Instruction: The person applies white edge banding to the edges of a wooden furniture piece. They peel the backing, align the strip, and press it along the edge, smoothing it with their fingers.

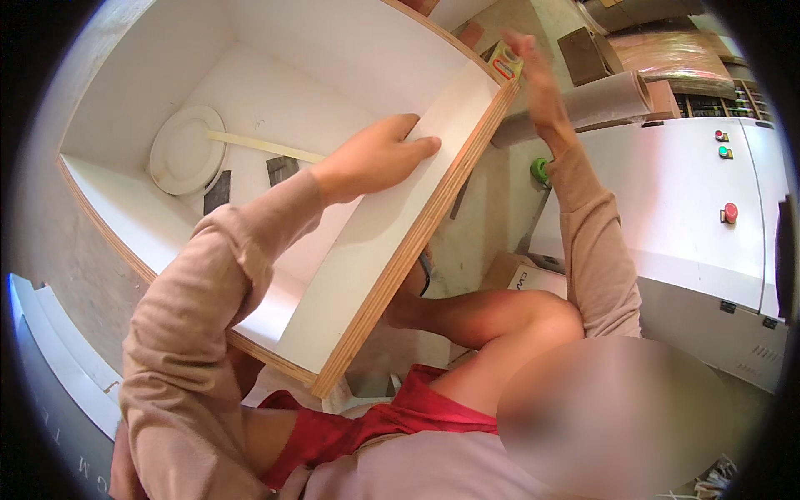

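In front of me an open plywood box [417, 237] with white inner faces stands at a slant. My left hand [379, 158] reaches into it, with thumb and forefinger spread at the white inner face of its right wall; its other fingers are mostly hidden. My right hand [540, 87] is raised outside the box's far right corner, fingers stretched out. Beside those fingers, at the corner, is a small yellow thing [505, 65] with a red and white mark; its kind is unclear. Inside the box lie a white round lid-like disc [187, 150], a pale flat strip [262, 145] and dark flat pieces [283, 169].
To the right stands a white machine cabinet [667, 200] with coloured buttons. A roll of clear film [596, 102] and a brown carton [590, 57] lie beyond it. A green roll [540, 172] is by the cabinet. At the lower left is a dark blue panel [62, 400].
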A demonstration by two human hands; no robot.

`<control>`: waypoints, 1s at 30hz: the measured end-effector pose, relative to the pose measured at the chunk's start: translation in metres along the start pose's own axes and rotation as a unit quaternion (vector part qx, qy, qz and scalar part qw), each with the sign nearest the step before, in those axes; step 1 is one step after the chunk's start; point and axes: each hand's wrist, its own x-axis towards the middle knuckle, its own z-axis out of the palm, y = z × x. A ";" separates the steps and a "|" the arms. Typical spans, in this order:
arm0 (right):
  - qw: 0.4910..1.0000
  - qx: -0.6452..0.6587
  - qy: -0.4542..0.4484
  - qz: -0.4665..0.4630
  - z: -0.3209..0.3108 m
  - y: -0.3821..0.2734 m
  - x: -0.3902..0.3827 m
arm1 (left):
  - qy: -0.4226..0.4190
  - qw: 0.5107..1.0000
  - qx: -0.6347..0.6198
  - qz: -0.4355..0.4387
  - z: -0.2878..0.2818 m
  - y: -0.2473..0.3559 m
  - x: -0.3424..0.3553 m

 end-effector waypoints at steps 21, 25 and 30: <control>0.953 0.173 0.195 0.152 0.050 0.004 -0.003 | 0.026 0.986 0.160 0.029 -0.003 0.017 0.062; 0.946 0.185 0.155 0.214 0.036 -0.002 -0.011 | 0.052 0.994 0.081 0.044 0.005 0.019 0.089; 0.962 0.074 -0.065 0.254 -0.008 -0.005 -0.007 | 0.068 0.997 0.027 0.013 0.009 0.022 0.120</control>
